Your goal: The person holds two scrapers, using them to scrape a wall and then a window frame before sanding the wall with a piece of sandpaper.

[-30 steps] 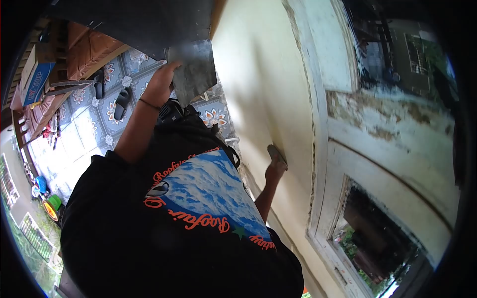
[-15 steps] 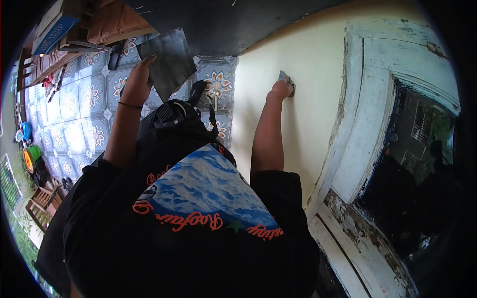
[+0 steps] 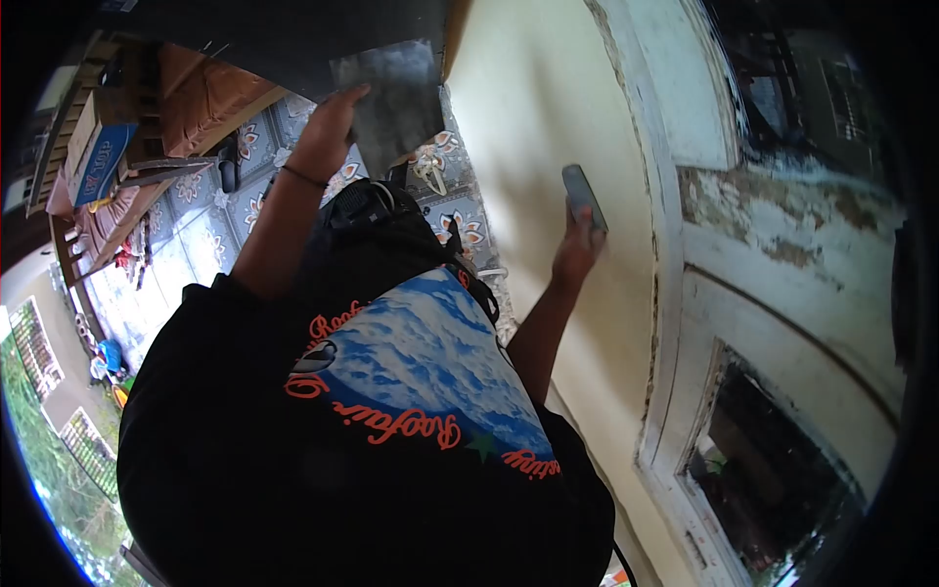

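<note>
My left hand (image 3: 328, 127) grips the near edge of a dark, thin square board (image 3: 399, 108), held out in front of me above the floor. The thumb lies along its top face. On the right, my right hand (image 3: 579, 247) is closed around a grey flat-bladed putty knife (image 3: 581, 184), its blade lying along the cream wall (image 3: 533, 127). The fingers of this hand are slightly blurred, and its handle is hidden in them.
Peeling white door or window frames with dark glass (image 3: 782, 440) border the wall on the right. Patterned tiles (image 3: 201, 230) cover the floor. A wooden bench with brown cushions (image 3: 210, 98) and a blue box (image 3: 103, 161) stands at the left.
My right hand has moved nearer my body along the wall, and the putty knife has turned to show its broad face. The view has swung right; the left hand still holds the board.
</note>
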Tool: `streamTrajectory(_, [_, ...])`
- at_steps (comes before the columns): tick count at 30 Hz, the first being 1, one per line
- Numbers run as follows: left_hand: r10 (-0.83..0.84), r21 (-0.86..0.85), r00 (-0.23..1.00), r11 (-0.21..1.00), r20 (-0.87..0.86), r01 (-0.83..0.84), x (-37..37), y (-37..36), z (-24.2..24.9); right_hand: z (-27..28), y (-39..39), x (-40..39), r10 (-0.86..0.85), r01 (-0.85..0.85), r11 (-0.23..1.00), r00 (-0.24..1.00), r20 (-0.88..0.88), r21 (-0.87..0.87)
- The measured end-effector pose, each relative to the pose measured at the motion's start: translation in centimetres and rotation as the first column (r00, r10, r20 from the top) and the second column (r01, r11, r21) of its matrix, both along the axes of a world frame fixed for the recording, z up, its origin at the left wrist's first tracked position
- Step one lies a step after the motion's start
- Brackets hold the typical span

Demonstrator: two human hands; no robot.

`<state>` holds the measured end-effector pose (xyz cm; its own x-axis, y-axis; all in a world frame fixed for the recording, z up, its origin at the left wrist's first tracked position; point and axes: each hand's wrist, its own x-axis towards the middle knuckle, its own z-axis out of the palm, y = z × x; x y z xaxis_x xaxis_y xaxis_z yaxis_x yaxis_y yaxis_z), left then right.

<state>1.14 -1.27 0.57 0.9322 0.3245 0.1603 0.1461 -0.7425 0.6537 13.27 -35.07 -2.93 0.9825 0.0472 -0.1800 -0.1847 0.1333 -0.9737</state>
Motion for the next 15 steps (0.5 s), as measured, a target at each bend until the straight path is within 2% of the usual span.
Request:
streamTrajectory(2, [-0.057,0.017,0.998,0.998,-0.017,0.058,1.0,-2.1,0.6,-0.8,-5.9,-2.7,0.012,-0.014,0.979,1.000,-0.009,-0.204])
streamTrajectory(4, [-0.029,-0.282,0.997,0.959,-0.072,0.008,1.4,-4.8,0.8,0.7,-9.6,-5.8,-0.138,0.114,0.982,0.977,-0.162,-0.150])
streamTrajectory(5, [-0.016,-0.425,0.994,0.905,-0.104,-0.030,1.5,-5.6,0.7,0.5,-11.9,-7.0,-0.138,0.086,0.958,0.975,-0.175,-0.272])
streamTrajectory(6, [-0.070,-0.432,0.997,0.901,-0.030,0.050,1.2,-5.4,-2.8,0.3,-14.1,-8.0,-0.135,0.051,0.919,0.972,-0.190,-0.390])
streamTrajectory(7, [-0.067,-0.438,0.997,0.898,-0.031,0.047,1.5,-5.7,-2.2,0.7,-15.5,-8.6,-0.133,0.048,0.917,0.973,-0.191,-0.397])
streamTrajectory(8, [0.088,-0.838,0.983,0.514,-0.162,-0.184,2.0,-6.1,-0.9,1.2,-16.4,-9.0,-0.065,-0.066,0.849,0.972,-0.227,-0.524])
streamTrajectory(9, [0.146,-0.937,0.926,-0.058,-0.348,-0.344,2.2,-6.2,-0.2,1.5,-16.9,-9.1,-0.001,-0.179,0.752,0.962,-0.273,-0.634])
streamTrajectory(10, [0.152,-0.936,0.924,-0.071,-0.351,-0.344,2.1,-6.0,-0.3,2.8,-16.0,-8.8,0.067,-0.285,0.540,0.953,-0.296,-0.792])
streamTrajectory(11, [0.176,-0.927,0.910,-0.076,-0.375,-0.367,2.0,-5.6,-0.5,2.6,-15.3,-8.3,0.075,-0.289,0.529,0.953,-0.295,-0.798])
streamTrajectory(13, [0.213,-0.918,0.893,-0.101,-0.396,-0.383,1.7,-4.0,-1.7,1.0,-14.3,-6.7,0.139,-0.461,0.182,0.886,-0.442,-0.868])
streamTrajectory(14, [0.203,-0.937,0.929,0.096,-0.311,-0.335,1.0,-2.8,-3.3,-2.2,-15.2,-6.7,0.550,-0.195,-0.242,0.779,-0.300,-0.950])
streamTrajectory(15, [0.180,-0.917,0.957,0.289,-0.229,-0.274,0.6,-1.8,-4.3,-3.1,-12.8,-6.0,0.495,-0.162,-0.131,0.844,-0.206,-0.978])
